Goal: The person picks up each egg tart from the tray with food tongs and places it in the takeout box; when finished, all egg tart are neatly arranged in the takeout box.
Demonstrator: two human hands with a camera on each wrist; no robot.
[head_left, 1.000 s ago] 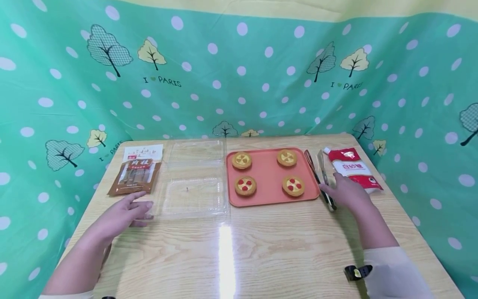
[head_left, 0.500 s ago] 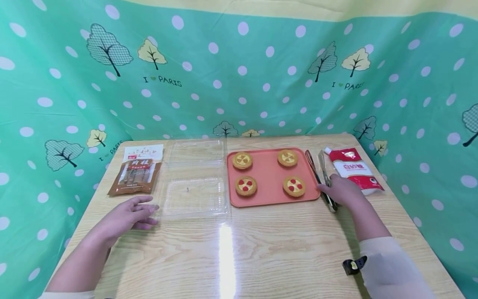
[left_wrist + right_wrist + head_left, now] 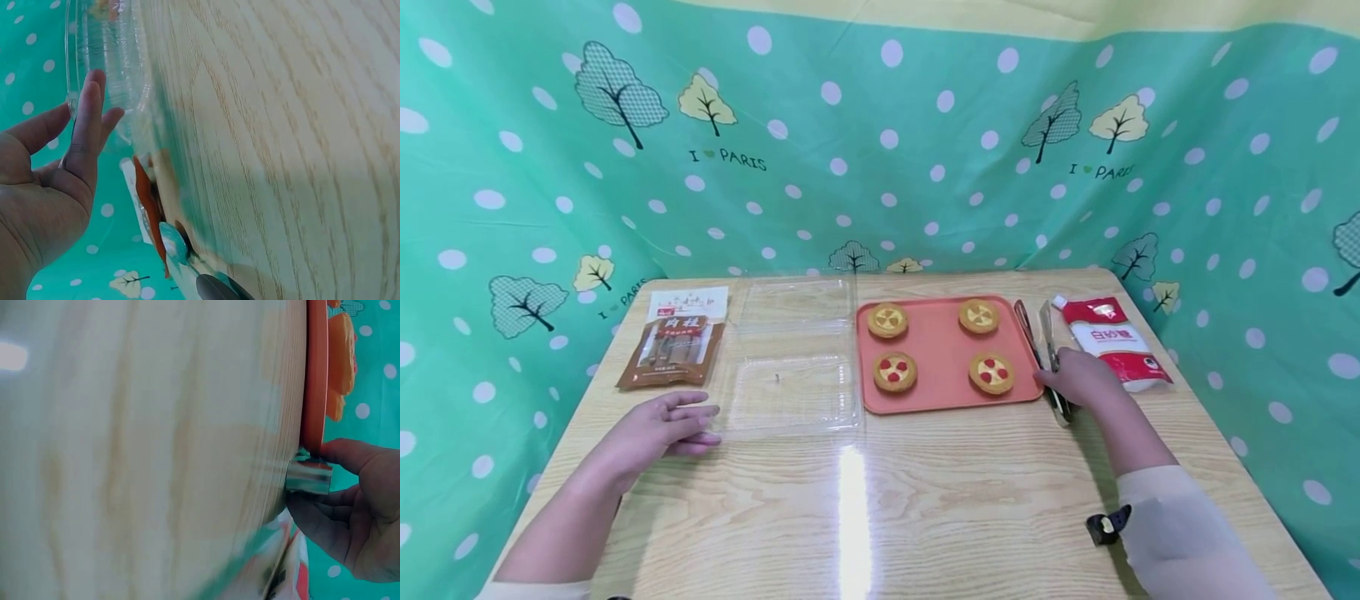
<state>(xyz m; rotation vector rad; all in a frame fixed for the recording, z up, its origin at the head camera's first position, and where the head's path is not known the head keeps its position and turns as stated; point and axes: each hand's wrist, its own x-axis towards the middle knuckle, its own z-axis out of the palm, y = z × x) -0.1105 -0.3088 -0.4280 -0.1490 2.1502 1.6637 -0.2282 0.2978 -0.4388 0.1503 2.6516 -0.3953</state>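
In the head view my right hand (image 3: 1082,379) is over the metal tongs (image 3: 1048,325), between the tray and a sugar bag. The right wrist view shows its thumb and fingers on either side of the tongs' metal end (image 3: 309,477), gripping it. My left hand (image 3: 658,429) holds nothing. Its fingers are loosely extended at the near left corner of a clear plastic box (image 3: 790,396), whose lid lies opened behind. Whether they touch the box I cannot tell. Several round tarts (image 3: 895,372) sit on a pink tray (image 3: 942,350).
A brown bag of cinnamon (image 3: 673,350) lies at the back left. A red and white sugar bag (image 3: 1108,333) is at the right. The left wrist view shows a spoon (image 3: 173,242) on the table. A polka-dot cloth (image 3: 880,167) hangs round the back and sides.
My right hand has shifted slightly left and closed onto the tongs. The left hand has edged right, toward the box's corner. Tray, tarts and bags stay in place.
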